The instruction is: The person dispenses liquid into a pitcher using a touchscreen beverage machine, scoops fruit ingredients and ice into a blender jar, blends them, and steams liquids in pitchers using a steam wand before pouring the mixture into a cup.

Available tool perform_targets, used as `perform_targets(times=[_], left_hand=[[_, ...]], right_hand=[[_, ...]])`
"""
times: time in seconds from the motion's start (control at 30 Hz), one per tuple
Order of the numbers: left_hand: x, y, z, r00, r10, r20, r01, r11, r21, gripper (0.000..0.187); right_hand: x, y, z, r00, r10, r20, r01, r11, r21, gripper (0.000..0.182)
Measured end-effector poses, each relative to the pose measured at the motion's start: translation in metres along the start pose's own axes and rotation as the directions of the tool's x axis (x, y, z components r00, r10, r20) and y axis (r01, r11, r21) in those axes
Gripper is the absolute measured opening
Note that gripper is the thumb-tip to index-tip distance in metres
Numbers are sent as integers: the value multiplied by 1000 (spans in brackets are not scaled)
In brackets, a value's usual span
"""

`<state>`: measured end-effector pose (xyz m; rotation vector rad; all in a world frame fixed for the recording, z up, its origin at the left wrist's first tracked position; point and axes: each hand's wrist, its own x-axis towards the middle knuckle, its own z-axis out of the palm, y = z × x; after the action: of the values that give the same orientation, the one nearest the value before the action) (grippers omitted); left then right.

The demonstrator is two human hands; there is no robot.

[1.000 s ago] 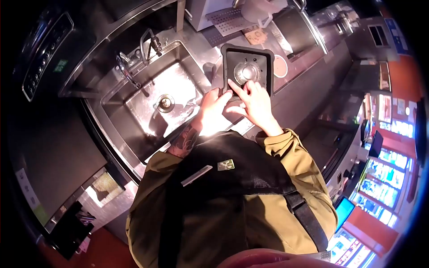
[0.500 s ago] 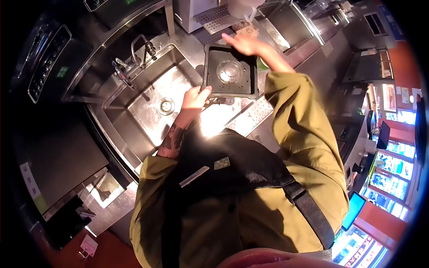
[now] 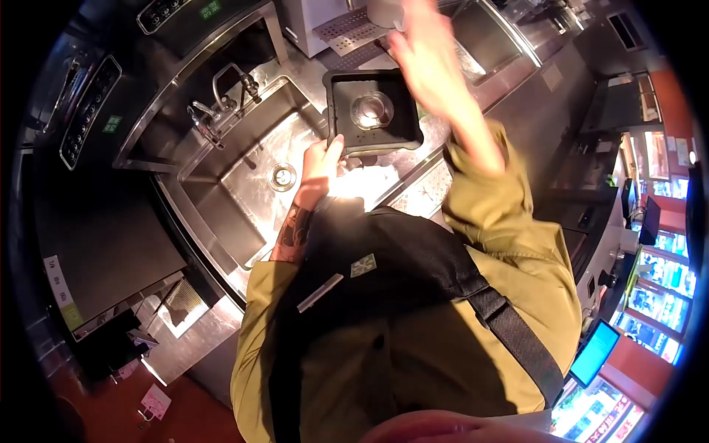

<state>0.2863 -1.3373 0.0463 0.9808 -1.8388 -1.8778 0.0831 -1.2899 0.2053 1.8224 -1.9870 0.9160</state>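
Rolled olive sleeves (image 3: 487,199) and shirt under a black apron (image 3: 384,295) with dark straps and a small green patch (image 3: 363,266).

Right hand (image 3: 430,59) no longer hovering over the clear round dish (image 3: 371,110); now blurring forward past the black tray (image 3: 340,133), nearing the white pitcher (image 3: 384,13). Tray now sitting closer to the sink (image 3: 214,184). Left hand (image 3: 323,160) now gripping its near corner, hands wide apart.
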Motion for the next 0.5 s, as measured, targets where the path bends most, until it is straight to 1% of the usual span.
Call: perform_targets(times=[0.03,0.07,0.1,0.13,0.17,0.2,0.23,0.27,0.3,0.33,0.37,0.4,0.43,0.47,0.5], left_hand=[[-1,2,2,1000,1,-3,-1,999,-32,39],[-1,5,4,1000,3,-6,-4,998,-63,39],[-4,14,6,999,-17,27,16,1000,15,41],[-3,16,10,999,-36,38,36,999,17,42],[-1,18,12,998,-54,43,53,998,21,42],[-6,17,17,995,-84,57,82,996,29,42],[-10,23,23,969,-241,45,243,969,-43,43],[-10,13,31,937,-345,62,350,927,-137,38],[-15,7,36,944,-318,88,327,936,-127,34],[-27,9,41,976,-156,155,161,987,-19,30],[-38,14,44,971,62,231,-85,992,91,27],[-48,21,45,924,147,353,-213,965,156,23],[-53,25,45,867,106,486,-230,952,203,20],[-51,24,41,733,-181,655,-66,940,333,29],[-54,47,32,749,-152,645,-82,944,318,31]], right_hand=[[-27,-24,-17,984,71,-163,-91,988,-121,70],[-64,-21,18,984,176,35,-160,948,-276,80],[-91,-11,37,963,265,44,-255,953,-163,83],[-106,-2,43,935,349,62,-346,937,-51,85],[-106,7,40,961,267,-77,-265,964,34,85],[-114,13,32,955,205,-214,-186,977,106,86],[-124,10,20,950,190,-248,-161,978,132,84],[-149,5,21,916,283,-285,-222,948,226,81],[-178,4,25,918,294,-265,-248,949,196,91],[-194,-12,30,905,331,-267,-252,923,290,85],[-205,-30,38,897,375,-234,-278,891,360,82],[-217,-41,43,880,438,-185,-328,840,432,79],[-228,-54,50,850,512,-121,-392,769,505,76],[-239,-59,55,809,585,-50,-461,685,564,73],[-247,-62,60,759,650,25,-525,591,612,70]])
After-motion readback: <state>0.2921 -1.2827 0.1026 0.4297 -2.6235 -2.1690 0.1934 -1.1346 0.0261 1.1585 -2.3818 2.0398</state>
